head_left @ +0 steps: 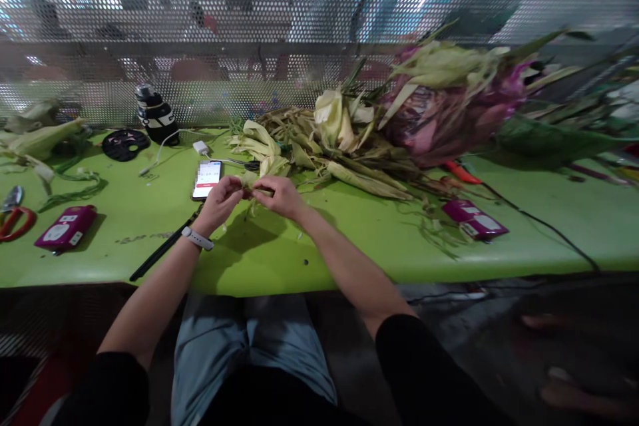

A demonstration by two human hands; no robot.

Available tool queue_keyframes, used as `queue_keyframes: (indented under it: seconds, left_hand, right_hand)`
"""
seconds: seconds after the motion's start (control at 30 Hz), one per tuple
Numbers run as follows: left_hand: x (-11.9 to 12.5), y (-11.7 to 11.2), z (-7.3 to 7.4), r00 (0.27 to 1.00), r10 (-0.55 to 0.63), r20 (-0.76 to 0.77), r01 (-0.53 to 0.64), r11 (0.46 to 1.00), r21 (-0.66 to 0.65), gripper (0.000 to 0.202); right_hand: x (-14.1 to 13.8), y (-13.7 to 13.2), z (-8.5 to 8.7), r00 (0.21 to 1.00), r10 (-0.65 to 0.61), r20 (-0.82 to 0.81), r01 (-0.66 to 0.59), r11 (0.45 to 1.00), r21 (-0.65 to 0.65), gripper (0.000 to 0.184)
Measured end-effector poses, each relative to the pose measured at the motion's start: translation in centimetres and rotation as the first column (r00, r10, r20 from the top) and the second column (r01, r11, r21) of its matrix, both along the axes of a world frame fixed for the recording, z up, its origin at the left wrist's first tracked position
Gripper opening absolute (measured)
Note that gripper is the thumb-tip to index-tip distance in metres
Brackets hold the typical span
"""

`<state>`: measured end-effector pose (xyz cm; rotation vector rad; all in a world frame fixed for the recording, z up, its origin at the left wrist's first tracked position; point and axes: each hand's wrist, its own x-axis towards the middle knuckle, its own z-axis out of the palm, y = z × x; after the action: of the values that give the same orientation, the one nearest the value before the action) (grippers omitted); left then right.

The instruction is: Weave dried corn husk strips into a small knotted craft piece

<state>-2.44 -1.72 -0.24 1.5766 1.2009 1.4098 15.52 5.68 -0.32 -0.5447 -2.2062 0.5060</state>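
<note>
My left hand [222,201] and my right hand [280,197] are close together above the green table [279,259]. Both are closed, fingers pinched round a pale green corn husk [247,178]; my fingers hide part of it. Thin shreds hang below the pinch. Just beyond my hands lie more light husks [262,143], next to a heap of dry husks [309,146]. A lit phone [206,180] rests beside my left hand, its cable running behind.
Left are red-handled scissors [17,221], a purple box [66,227], a black bottle [156,113] and a black strap [162,249]. Right are a husk-filled pink bag [429,120] and another purple box [475,219]. A perforated metal screen [224,26] stands behind the table.
</note>
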Motion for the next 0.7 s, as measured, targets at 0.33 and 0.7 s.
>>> queue_keyframes:
  seconds: [0.33,0.7]
  left_hand:
    - [0.1,-0.2,-0.4,0.973,0.172,-0.154,-0.155,0.981,0.119,0.013]
    - [0.2,-0.6,0.4,0.995,0.096,0.004,-0.095,0.994,-0.053,0.012]
  right_hand:
    - [-0.5,-1.3,-0.4,0.999,-0.008,0.052,-0.007,0.961,0.277,0.029]
    - [-0.7,-1.3,-0.6,0.995,-0.040,-0.093,0.048,0.995,0.089,0.022]
